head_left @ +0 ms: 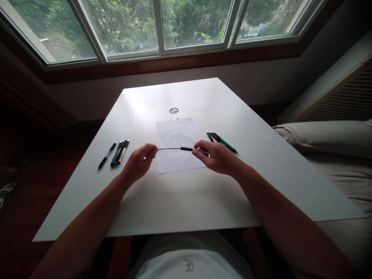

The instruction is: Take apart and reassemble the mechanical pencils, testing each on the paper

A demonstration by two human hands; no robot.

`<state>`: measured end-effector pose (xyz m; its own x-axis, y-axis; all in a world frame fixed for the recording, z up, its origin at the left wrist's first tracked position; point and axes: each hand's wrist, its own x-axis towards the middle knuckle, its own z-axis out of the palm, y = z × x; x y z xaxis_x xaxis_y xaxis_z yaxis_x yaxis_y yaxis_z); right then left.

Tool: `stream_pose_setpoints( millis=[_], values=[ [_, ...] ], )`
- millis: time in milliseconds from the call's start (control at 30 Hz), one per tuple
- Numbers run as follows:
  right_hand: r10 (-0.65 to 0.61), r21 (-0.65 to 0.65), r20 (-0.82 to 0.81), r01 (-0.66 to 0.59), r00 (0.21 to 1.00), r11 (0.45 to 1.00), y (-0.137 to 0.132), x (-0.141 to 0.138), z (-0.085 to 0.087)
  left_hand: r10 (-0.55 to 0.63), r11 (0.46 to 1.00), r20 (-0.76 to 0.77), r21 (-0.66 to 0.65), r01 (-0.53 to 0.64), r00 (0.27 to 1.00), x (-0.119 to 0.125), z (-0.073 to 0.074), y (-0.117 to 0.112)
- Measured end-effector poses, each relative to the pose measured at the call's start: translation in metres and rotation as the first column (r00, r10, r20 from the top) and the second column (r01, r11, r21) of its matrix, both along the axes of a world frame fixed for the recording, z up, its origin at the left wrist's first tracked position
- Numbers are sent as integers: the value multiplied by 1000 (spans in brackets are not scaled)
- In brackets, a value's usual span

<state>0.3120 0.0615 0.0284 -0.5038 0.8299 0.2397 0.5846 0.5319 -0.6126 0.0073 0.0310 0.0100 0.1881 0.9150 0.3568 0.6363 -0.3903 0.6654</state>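
My left hand (141,161) pinches the end of a thin dark refill (168,148) that sticks out of a pen barrel (190,149). My right hand (216,157) grips that barrel. Both hands hover just above a lined sheet of paper (177,137) lying in the middle of the white table (186,193). Left of my left hand lie several pens (117,153) side by side. A few more pens (222,141), one of them green, lie just right of my right hand.
A small round object (173,111) sits on the table beyond the paper. A wide window (159,27) spans the far wall. A bed or cushion with beige cover (328,139) stands to the right of the table.
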Motion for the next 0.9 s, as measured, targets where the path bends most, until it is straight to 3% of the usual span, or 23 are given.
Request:
stream_pose_setpoints(
  millis=[133, 300, 433, 567, 733, 900],
  values=[
    [-105, 38, -25, 106, 994, 994, 7, 9, 3, 30, 999, 70, -42, -27, 997, -2, 1, 1],
    [-225, 98, -114, 236, 968, 967, 2, 3, 3, -35, 997, 22, -63, 37, 999, 5, -1, -4],
    [-50, 62, -85, 56, 995, 997, -12, -14, -3, -159, 983, -72, -101, 151, 985, 18, -4, -11],
    [115, 11, 27, -115, 993, 993, -24, -30, -11, -244, 965, -146, -136, 225, 959, 25, -5, -15],
    [141, -86, 193, -126, 971, 988, -24, -29, -11, -264, 957, -260, -191, 219, 929, 12, 3, -11],
    [153, -143, 328, -111, 932, 983, -20, -23, -7, -350, 933, -377, -219, 284, 858, -1, 7, -8]
  ],
)
